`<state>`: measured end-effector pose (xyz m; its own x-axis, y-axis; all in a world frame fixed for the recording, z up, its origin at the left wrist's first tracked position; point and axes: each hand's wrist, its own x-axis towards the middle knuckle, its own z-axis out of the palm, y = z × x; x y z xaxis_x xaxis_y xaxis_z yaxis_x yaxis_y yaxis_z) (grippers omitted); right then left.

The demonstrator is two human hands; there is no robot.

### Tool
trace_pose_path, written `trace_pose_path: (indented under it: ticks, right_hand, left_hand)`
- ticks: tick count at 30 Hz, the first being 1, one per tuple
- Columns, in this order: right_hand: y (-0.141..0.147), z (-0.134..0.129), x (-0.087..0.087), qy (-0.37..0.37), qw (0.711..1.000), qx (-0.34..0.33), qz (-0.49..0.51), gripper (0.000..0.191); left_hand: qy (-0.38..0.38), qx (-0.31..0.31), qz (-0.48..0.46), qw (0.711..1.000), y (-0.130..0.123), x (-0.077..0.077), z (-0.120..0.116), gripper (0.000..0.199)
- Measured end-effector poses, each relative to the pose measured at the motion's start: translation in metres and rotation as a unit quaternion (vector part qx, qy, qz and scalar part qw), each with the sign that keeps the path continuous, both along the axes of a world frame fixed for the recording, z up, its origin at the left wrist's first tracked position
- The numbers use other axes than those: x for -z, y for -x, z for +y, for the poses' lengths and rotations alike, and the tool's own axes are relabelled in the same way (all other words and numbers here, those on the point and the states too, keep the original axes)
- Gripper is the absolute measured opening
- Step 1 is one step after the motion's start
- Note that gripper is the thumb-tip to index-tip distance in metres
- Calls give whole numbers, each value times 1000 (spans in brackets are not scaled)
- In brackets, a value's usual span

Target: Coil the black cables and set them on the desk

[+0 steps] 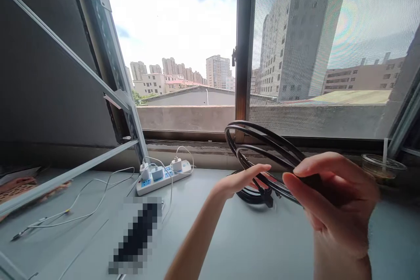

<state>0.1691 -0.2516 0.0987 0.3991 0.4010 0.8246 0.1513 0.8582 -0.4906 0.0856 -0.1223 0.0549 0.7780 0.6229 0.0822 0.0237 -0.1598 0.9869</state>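
Note:
My right hand (pixel 341 201) is closed on a black cable (pixel 262 129), with thumb and forefinger pinched together near the lens. Wide loops of the cable arc from it towards the window. The dark part inside the palm is mostly hidden. Beside it, my left hand (pixel 243 179) reaches in from below, its thumb side up and one digit stretched over the cable. The cable strands run between its digits, and the other fingers are partly covered. Just behind and below this hand, lower coils with a black plug end (pixel 269 199) hang at or rest on the tabletop (pixel 256 245).
A white power strip (pixel 164 178) with several plugged-in chargers stands by the window wall. White charging cables (pixel 98 214) trail across the table's left. A blurred-out dark object (pixel 138 236) lies in front. Metal frame bars (pixel 78 63) slant at left; a lidded cup (pixel 382 166) with a straw stands right.

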Motion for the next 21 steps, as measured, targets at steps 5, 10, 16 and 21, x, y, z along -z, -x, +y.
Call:
trace_pose_path:
  ticks: [5, 10, 16, 21]
  right_hand:
    - [-19, 12, 3, -58, 994, -84, 42, 23]
    - [-39, 48, 1, 55, 983, -146, 101, 35]
    - [-46, 72, 12, 115, 988, 102, -16, 46]
    - [-41, 80, 17, 121, 985, 102, -66, 68]
  left_hand:
    - [-21, -74, -155, 985, -6, -10, -3, 38]
    - [-48, -164, -257, 951, -1, -17, -2, 38]
    - [-93, -209, -257, 939, 8, -21, 5, 41]
    - [-180, -308, -140, 923, 20, -22, 15, 35]
